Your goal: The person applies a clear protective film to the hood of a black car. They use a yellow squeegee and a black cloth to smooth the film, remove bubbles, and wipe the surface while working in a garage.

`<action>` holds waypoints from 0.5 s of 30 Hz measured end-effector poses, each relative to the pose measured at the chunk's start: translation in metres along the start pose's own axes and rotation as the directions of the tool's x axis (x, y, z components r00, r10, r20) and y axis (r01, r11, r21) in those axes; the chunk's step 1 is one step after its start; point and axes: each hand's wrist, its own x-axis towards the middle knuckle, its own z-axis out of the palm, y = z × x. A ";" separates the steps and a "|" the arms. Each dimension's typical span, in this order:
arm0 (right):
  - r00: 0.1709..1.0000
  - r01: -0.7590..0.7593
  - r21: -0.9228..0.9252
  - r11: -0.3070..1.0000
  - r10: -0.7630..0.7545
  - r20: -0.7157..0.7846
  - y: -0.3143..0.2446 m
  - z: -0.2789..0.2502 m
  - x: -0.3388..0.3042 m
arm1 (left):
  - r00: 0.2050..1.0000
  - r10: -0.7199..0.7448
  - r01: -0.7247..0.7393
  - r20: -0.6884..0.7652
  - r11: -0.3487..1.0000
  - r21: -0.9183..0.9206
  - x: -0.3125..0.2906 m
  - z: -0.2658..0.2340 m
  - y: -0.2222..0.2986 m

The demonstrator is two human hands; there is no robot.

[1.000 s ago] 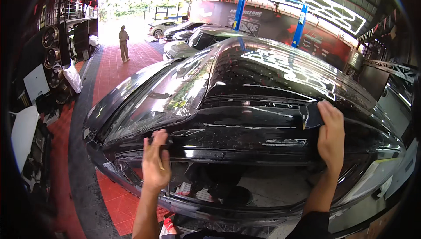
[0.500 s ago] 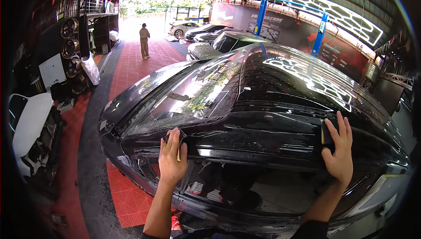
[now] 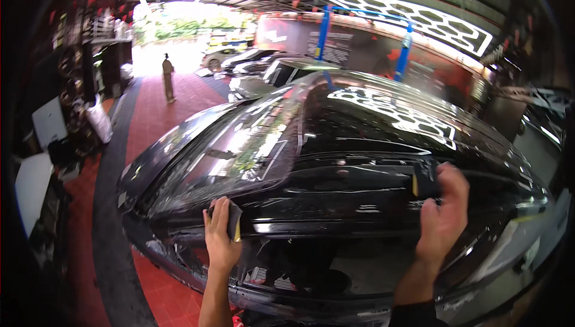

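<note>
A glossy black car roof (image 3: 353, 120) curves away in front of me, with its dark side rail (image 3: 335, 204) nearest. My left hand (image 3: 221, 234) rests on the rail by the foot of the windshield (image 3: 239, 147). Its fingers are closed on a dark sanding pad (image 3: 234, 222) with a yellow edge. Farther right, my right hand (image 3: 443, 210) has curled, motion-blurred fingers. They are at the right side of another dark sanding pad (image 3: 424, 180), also yellow-edged, on the upper rail. The fingertips' contact with this pad is smeared. A dark side window (image 3: 347, 267) lies below both hands.
Several parked cars (image 3: 239, 60) stand beyond the roof. A person (image 3: 168, 78) stands on the red tiled floor (image 3: 150, 117) near the bright doorway. Blue lift posts (image 3: 403, 54) rise behind the car. White panels (image 3: 33, 189) and wheels line the left side.
The whole view has shifted, moving the car leftward in the picture. My right hand's fingers, extended over its pad before, are now curled at the pad's right side. My left hand stays on the rail.
</note>
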 end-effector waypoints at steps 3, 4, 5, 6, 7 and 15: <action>0.796 -0.531 0.816 0.229 -0.195 0.573 -0.049 0.040 -0.029 | 0.997 -0.074 0.076 -0.035 0.996 0.051 -0.007 -0.007 -0.004; 0.651 -0.745 0.664 -0.063 -0.290 0.702 -0.074 0.050 -0.028 | 0.994 -0.101 0.104 -0.039 0.992 0.071 -0.011 -0.016 -0.014; 0.486 -0.872 0.418 -0.255 -0.348 0.802 -0.102 0.046 -0.023 | 0.995 -0.099 0.100 -0.031 0.994 0.040 -0.006 -0.011 -0.010; 0.501 -0.863 0.440 -0.246 -0.315 0.806 -0.112 0.047 -0.027 | 0.991 -0.127 0.126 -0.031 0.992 -0.023 -0.002 -0.013 -0.001; 0.564 -0.820 0.436 -0.370 -0.390 0.728 -0.124 0.050 -0.034 | 0.985 -0.168 0.162 -0.027 0.974 -0.157 0.001 -0.014 0.002; 0.629 -0.775 0.233 -0.587 -0.753 0.192 -0.136 0.079 -0.073 | 0.988 -0.149 0.137 -0.042 0.968 -0.213 0.004 -0.003 0.010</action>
